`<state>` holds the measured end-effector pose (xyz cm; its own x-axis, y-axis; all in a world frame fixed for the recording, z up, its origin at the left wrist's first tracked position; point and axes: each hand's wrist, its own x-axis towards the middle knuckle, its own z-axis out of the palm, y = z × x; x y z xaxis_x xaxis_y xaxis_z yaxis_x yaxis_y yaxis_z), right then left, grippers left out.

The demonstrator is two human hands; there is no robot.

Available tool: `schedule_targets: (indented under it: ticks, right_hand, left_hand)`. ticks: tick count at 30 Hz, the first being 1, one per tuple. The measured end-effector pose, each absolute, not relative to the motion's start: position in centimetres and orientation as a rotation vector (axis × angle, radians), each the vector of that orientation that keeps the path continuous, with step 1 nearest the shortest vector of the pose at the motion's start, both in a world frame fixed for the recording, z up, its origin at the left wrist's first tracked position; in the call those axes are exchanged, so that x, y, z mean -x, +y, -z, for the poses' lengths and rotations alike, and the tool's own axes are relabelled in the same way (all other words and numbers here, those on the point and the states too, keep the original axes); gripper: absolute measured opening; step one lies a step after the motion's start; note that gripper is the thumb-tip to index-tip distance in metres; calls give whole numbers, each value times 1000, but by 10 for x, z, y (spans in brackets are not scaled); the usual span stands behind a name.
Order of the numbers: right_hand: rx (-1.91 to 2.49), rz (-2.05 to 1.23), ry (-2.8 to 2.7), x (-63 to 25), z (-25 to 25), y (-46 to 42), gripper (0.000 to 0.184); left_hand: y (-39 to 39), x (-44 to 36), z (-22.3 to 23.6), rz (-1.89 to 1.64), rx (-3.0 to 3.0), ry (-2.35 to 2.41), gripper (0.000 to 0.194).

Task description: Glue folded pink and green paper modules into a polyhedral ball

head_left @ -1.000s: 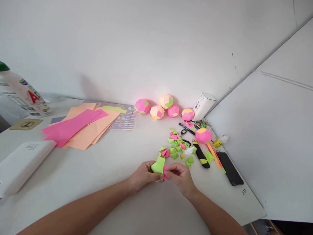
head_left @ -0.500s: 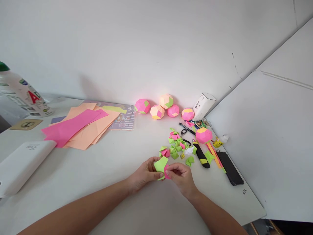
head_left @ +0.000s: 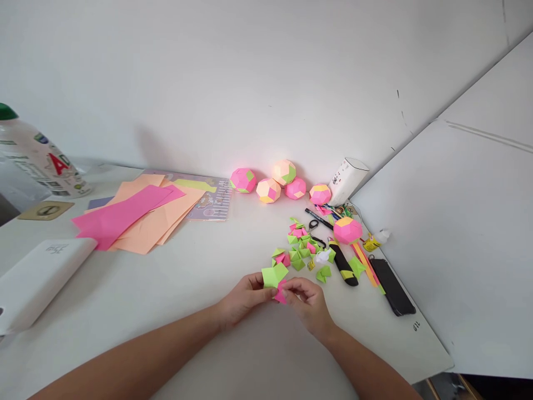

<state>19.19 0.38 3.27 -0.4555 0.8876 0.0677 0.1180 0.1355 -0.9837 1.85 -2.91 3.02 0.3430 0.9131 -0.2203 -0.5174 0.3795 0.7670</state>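
Between both hands, low over the table, is a folded paper piece with a green part (head_left: pixel 273 275) and a pink part (head_left: pixel 281 294). My left hand (head_left: pixel 249 294) pinches it from the left, thumb across the front where green meets pink. The fingers of my right hand (head_left: pixel 306 301) are closed on the pink part at its right edge. How the two colours join is hidden by the fingers. Just beyond lies a pile of small folded green and pink paper pieces (head_left: pixel 297 255).
Paper balls (head_left: pixel 268 190) stand along the wall, with another paper ball (head_left: pixel 347 230) nearer. At right lie a utility knife (head_left: pixel 343 264), a glue bottle (head_left: pixel 376 240) and a black phone (head_left: pixel 392 286). Coloured paper sheets (head_left: pixel 141 222), a white power bank (head_left: pixel 45 283) and a large bottle (head_left: pixel 41 158) are left.
The paper piece has turned in my hands: the green part now sits flatter on top and the pink part shows lower down. Both hands stay in nearly the same place.
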Motion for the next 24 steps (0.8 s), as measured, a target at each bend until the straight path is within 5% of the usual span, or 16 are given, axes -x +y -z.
schedule_targets:
  ticks: [8, 17, 24]
  right_hand:
    - [814, -1174, -1969, -189, -41, 4, 17]
    - [974, -310, -1537, -221, -52, 37, 4]
    - [1362, -614, -1677, -223, -27, 53, 53]
  left_hand:
    - [-27, -17, -21, -1039, -636, 727, 22]
    - [-24, -14, -21, -1058, -540, 678, 12]
    - [-23, -14, -18, -1070, -544, 642, 8]
